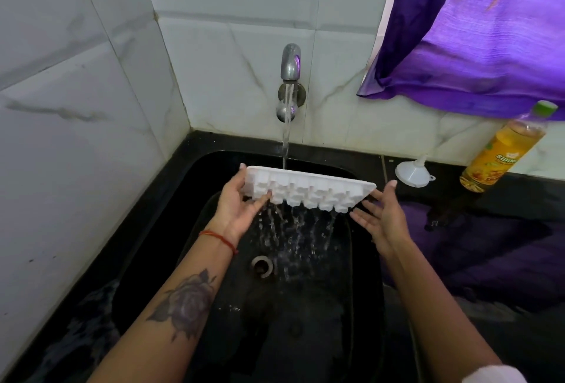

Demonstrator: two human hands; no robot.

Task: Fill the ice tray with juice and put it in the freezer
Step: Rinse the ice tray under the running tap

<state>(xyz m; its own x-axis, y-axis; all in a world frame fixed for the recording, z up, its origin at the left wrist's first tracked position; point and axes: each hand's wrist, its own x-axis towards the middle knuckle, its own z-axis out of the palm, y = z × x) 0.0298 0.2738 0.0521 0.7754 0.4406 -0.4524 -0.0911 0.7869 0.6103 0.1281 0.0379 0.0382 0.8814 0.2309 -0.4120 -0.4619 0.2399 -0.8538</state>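
Note:
A white ice tray [308, 190] is held over the black sink [305, 321], tilted with its underside toward me, and water pours off its lower edge. My left hand [241, 205] grips the tray's left end. My right hand [380, 214] holds the right end with fingers spread beneath it. Water runs from the metal tap [290, 74] onto the tray's far side. A juice bottle [504, 150] with orange liquid and a green cap stands on the counter at the right. Beside it lies a white funnel [412, 173].
White marble-look tiles cover the walls on the left and behind. A purple curtain [474, 31] hangs at the upper right. The black counter [489, 229] to the right is wet and reflective. The sink drain [263, 265] sits below the tray.

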